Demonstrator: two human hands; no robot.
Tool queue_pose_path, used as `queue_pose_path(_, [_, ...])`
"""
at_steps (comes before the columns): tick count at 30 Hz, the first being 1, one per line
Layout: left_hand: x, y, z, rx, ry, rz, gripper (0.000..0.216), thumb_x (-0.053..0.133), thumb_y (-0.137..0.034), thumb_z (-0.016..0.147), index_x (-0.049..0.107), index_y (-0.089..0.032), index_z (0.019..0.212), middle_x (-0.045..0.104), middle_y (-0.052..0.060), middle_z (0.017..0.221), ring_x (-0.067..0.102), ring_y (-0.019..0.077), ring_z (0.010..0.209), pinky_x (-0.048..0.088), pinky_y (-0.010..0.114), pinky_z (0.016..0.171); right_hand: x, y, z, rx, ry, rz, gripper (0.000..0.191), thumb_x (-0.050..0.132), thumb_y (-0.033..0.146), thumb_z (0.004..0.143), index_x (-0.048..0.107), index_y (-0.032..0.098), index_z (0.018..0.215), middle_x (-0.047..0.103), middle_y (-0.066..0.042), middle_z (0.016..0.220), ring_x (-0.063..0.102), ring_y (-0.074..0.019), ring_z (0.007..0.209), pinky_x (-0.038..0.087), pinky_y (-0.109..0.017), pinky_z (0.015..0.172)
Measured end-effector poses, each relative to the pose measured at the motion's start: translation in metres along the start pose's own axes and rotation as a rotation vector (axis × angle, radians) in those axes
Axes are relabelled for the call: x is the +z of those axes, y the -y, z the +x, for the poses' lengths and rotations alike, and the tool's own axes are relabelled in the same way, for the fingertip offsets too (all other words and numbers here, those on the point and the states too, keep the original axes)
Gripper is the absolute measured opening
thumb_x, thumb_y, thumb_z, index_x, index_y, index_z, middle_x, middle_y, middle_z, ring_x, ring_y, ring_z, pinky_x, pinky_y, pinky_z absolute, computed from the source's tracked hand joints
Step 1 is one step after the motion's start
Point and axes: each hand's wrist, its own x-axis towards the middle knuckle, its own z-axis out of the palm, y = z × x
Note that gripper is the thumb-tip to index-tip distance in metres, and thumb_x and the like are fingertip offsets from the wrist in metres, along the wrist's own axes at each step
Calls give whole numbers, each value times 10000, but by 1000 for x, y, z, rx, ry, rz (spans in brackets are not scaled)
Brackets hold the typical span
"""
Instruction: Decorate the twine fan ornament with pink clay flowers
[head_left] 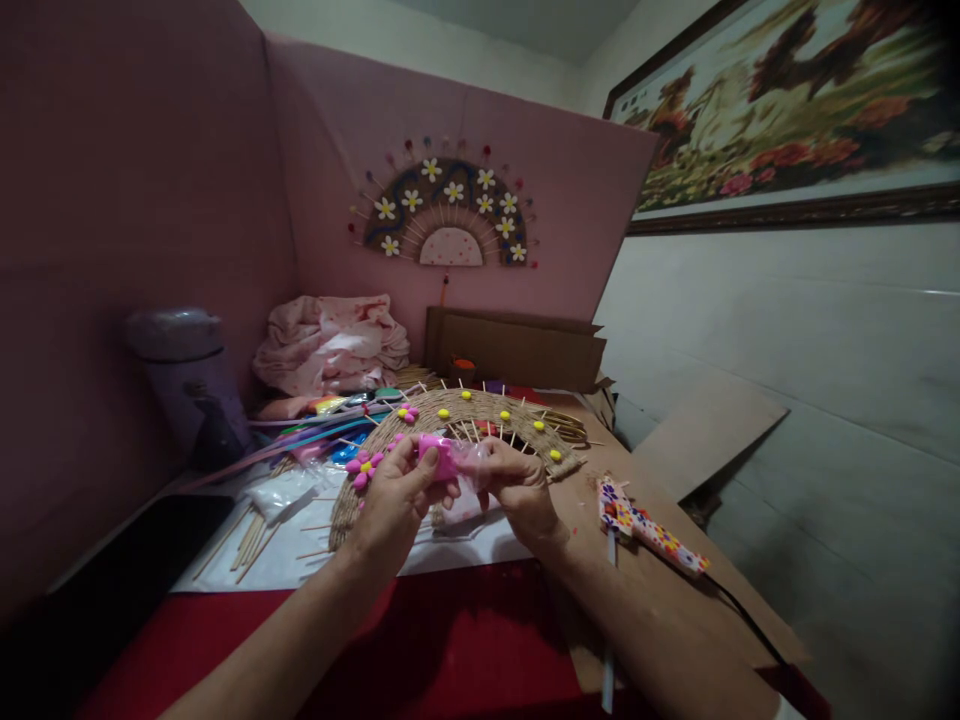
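Between my two hands is a small clear plastic bag with pink modelling clay point(437, 457) in it. My left hand point(409, 487) pinches the pink end with thumb and fingers. On the other side, my right hand point(517, 490) grips the crinkled clear end of the bag. Just behind the hands lies a fan-shaped arch of woven twine point(420, 405) with thin sticks poking out of it. Yellow clay dots sit along the arch, and a pink flower with a yellow centre point(365, 467) is on its left side, near my left wrist.
A glue gun with a flowered cover point(649, 530) lies on the cardboard at right, its cord trailing off. A lidded tumbler point(191, 385), pink cloth point(330, 340) and loose sticks point(251, 545) are at left. A finished fan point(450, 210) hangs on the pink panel behind.
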Motion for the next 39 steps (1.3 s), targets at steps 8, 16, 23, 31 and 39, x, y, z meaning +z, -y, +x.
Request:
queue_pose_path(8, [0,0,-1,-20,3,-14,239,733,-290,681,561,-152,773,605,10,691,546,82,526,425,207,483,-1,-4,-1,-36,12,-57,293,607,140,707,748,288,916,500,12,672,450,-57,501,420,-151,369])
queue_pose_path(16, [1,1,-2,-12,3,-27,228,699,-322,722,555,-151,769,596,11,686,541,81,536,441,212,509,-2,3,-4,-115,32,-190,344,545,92,761,735,304,954,480,13,670,465,-70,551,422,-160,429])
queue_pose_path(23, [-4,4,-1,22,32,31,202,658,-324,761,547,-156,774,610,20,691,555,91,525,423,207,489,-7,-3,0,-139,136,-226,464,480,42,748,695,320,1051,489,14,688,456,-65,540,401,-163,434])
queue_pose_path(31, [-5,5,1,38,28,72,238,668,-357,750,545,-156,789,596,1,683,543,86,523,429,207,489,-7,-4,-3,-124,102,-268,413,504,82,788,682,311,1083,467,12,682,442,-69,551,402,-163,440])
queue_pose_path(39, [-6,7,1,94,1,85,246,680,-364,741,551,-156,764,575,-7,701,543,85,563,465,220,533,-6,-5,0,-128,105,-173,359,533,75,751,742,300,938,454,8,663,456,-77,563,403,-154,411])
